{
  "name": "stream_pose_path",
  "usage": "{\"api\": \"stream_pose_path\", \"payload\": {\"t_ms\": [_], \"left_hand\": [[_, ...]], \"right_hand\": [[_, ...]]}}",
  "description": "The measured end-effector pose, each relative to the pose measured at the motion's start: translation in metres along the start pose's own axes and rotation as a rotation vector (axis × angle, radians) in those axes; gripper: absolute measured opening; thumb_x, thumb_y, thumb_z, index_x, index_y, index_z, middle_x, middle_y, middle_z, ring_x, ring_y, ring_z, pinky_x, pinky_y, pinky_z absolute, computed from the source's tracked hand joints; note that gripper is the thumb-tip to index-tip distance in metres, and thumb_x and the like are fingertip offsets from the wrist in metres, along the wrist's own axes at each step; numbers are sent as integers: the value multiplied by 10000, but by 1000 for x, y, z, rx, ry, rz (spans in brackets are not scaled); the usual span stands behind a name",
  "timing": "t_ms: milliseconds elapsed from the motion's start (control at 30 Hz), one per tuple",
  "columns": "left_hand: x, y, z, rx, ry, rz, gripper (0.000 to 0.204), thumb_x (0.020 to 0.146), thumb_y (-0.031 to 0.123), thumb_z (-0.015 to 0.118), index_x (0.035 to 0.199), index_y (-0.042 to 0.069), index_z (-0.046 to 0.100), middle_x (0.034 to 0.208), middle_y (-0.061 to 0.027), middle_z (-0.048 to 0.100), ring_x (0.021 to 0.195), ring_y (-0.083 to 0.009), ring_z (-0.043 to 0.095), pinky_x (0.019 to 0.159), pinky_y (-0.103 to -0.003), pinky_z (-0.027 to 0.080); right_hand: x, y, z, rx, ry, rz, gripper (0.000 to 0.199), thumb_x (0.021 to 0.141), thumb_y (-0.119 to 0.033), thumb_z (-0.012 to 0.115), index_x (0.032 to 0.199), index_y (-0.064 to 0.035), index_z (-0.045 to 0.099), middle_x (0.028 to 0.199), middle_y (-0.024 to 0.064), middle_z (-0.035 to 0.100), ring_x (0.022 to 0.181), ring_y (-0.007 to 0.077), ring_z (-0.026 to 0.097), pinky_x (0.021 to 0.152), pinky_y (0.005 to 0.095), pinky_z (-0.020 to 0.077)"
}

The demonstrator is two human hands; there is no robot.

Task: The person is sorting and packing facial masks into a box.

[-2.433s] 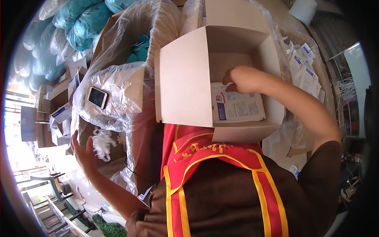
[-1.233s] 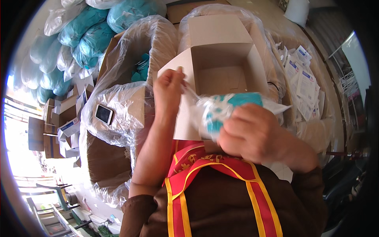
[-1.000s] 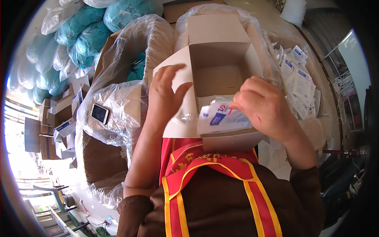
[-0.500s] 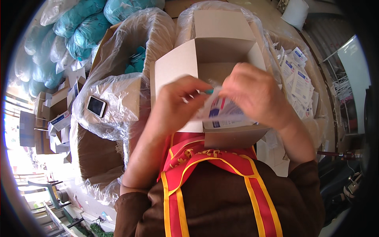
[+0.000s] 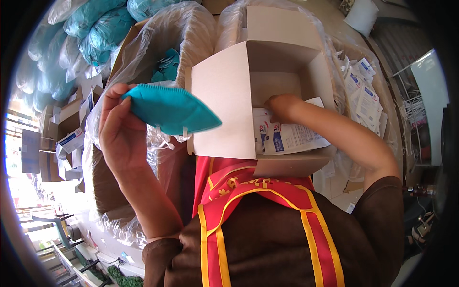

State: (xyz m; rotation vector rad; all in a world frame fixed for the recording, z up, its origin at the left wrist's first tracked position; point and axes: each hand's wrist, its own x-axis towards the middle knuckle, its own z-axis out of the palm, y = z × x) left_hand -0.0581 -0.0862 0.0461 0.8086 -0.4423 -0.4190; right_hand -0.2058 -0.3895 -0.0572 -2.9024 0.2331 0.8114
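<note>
My left hand [image 5: 117, 124] is raised left of the open cardboard box [image 5: 222, 105], closed on the edge of a teal folded face mask [image 5: 169, 107]. White ear loops [image 5: 167, 141] dangle under the mask. Inside the box, my right hand [image 5: 283, 107] has its fingers curled down against the white printed packets [image 5: 296, 138]. Its fingertips are hidden, so what they grip, if anything, does not show.
A plastic-lined carton [image 5: 191, 38] behind the mask holds more teal masks [image 5: 165, 67]. Right of the box, another lined carton holds loose white packets [image 5: 366, 95]. Clear bags of teal items [image 5: 103, 31] are piled at the far left, above several small boxes [image 5: 67, 129].
Both hands were together over the box with a clear-and-white packet. The left has moved left with the mask, now out in full view; the right has lowered into the box.
</note>
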Motion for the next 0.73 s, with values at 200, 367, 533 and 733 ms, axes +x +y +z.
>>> {"api": "stream_pose_path", "payload": {"t_ms": [200,367,533,733], "left_hand": [[-2,-31,21,237,20,-93,98,928,79,545,960,-7,580,655,-23,516,567,-81,469,520,-214,351],[-15,-53,53,559,-120,-169,59,908,71,620,904,14,606,722,15,576,643,-38,515,585,-184,384],[-17,-66,63,620,-274,-198,90,901,68,650,913,-8,602,750,2,588,662,-46,535,605,-196,427],[-21,-64,69,674,-288,-203,97,898,71,654,910,-10,602,748,-4,590,663,-50,541,606,-198,438]], "right_hand": [[-17,-2,5,107,153,-65,320,771,-129,705,1075,-45,651,1076,158,652,1001,340,636,830,423,518],[-27,9,8,178,282,-154,241,766,-144,713,980,-62,635,1025,135,638,954,342,637,806,429,513],[-27,5,20,206,335,-177,274,751,-147,735,995,-61,644,1022,144,639,975,340,632,826,426,503],[-36,1,1,309,77,-118,393,760,-175,750,1120,-68,635,1115,145,633,1028,334,620,858,396,503]]}}
